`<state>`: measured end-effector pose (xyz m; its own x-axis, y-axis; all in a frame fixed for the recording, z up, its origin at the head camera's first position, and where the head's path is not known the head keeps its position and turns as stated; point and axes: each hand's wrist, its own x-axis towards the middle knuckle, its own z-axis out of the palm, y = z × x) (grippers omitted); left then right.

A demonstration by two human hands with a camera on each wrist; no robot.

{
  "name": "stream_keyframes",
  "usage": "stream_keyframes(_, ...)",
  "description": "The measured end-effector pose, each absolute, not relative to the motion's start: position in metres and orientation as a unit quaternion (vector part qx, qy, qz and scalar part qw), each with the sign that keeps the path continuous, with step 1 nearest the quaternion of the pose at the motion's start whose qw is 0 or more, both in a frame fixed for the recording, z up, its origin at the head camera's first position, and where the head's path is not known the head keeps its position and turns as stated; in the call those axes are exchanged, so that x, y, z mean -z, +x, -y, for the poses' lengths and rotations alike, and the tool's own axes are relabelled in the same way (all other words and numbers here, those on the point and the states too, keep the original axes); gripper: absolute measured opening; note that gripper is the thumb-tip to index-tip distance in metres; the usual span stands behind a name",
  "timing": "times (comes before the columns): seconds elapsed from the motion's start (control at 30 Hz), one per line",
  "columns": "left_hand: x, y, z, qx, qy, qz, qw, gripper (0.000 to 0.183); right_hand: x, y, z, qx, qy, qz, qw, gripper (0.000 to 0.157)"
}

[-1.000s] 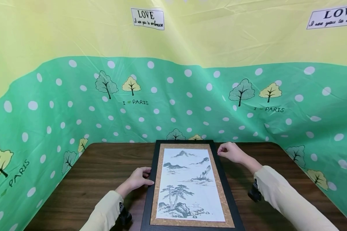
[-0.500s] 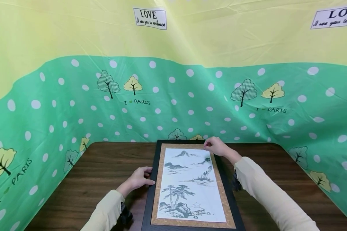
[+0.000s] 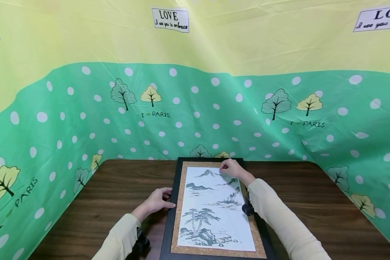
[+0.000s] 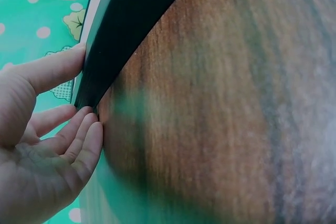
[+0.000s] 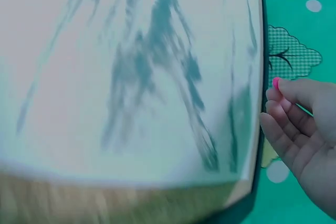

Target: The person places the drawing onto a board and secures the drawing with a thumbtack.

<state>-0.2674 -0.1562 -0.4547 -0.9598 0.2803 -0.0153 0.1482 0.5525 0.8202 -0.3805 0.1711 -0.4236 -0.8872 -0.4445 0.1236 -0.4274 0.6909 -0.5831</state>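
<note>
A black-framed cork board (image 3: pixel 176 231) lies on the table, with a white sheet printed with an ink landscape (image 3: pixel 227 224) on it. At the board's left side, my left hand (image 3: pixel 154 201) rests its thumb and fingertips against the black edge; the left wrist view shows this hand (image 4: pixel 47 145) with its fingers fairly straight along that edge. Over the sheet's upper part, my right hand (image 3: pixel 232 170) pinches a small bright pink push pin (image 5: pixel 276 82) between thumb and fingers. Only the pin's pink head shows. The right wrist view has the hand (image 5: pixel 304 135) beyond the sheet.
Dark wood tabletop (image 3: pixel 110 202) extends on both sides of the board. Behind and around it hangs a green and yellow printed cloth (image 3: pixel 182 108). The board's far edge reaches the back of the table. A small black wrist camera (image 3: pixel 247 208) is on the right wrist.
My right hand has moved left, from beside the board's upper right edge to over the sheet's top. The left hand keeps its place at the left edge.
</note>
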Motion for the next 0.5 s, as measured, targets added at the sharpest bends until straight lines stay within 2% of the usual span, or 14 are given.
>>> stream_keyframes(0.3, 0.458, -0.268, 0.157, -0.459, 0.121, -0.878, 0.071, 0.06, 0.44, -0.383, -0.156, 0.423, -0.163, -0.89, 0.052, 0.01)
stream_keyframes(0.5, 0.459, -0.269, 0.157, -0.455, 0.122, -0.879, 0.067, 0.059, 0.445, -0.388, -0.15, 0.454, -0.102, -0.884, 0.044, 0.011)
